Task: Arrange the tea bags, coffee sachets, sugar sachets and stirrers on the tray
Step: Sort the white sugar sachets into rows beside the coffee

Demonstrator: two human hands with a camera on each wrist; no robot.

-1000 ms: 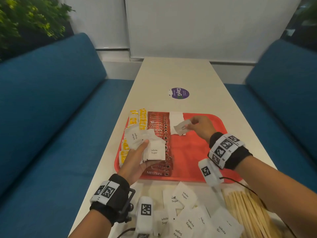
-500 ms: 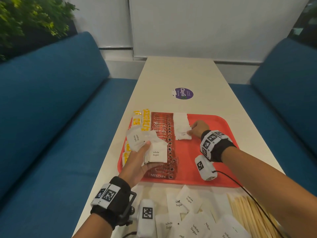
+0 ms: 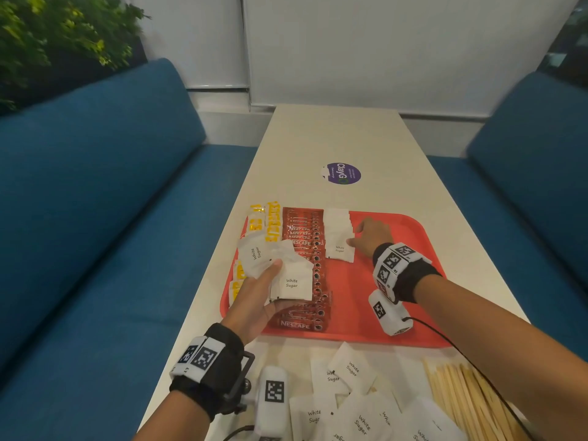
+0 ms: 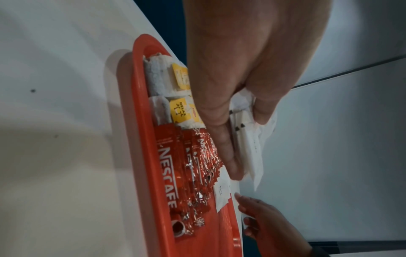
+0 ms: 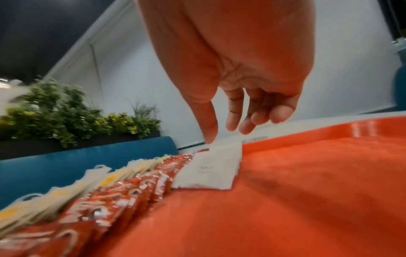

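A red tray holds yellow-tagged tea bags along its left edge. Beside them runs a row of red coffee sachets, then a short row of white sugar sachets. My left hand hovers over the tray's left side and grips a fan of sugar sachets between thumb and fingers. My right hand sits at the sugar row's right side. Its thumb tip touches the row, its other fingers hang loose and it holds nothing. Loose sugar sachets and wooden stirrers lie on the table below the tray.
The long white table carries a purple sticker beyond the tray. Blue benches flank both sides, with plants behind the left one. The right half of the tray floor is bare.
My right hand brought a sugar sachet down onto the row on the tray and let go of it. The left hand still holds its fan of sachets in much the same place.
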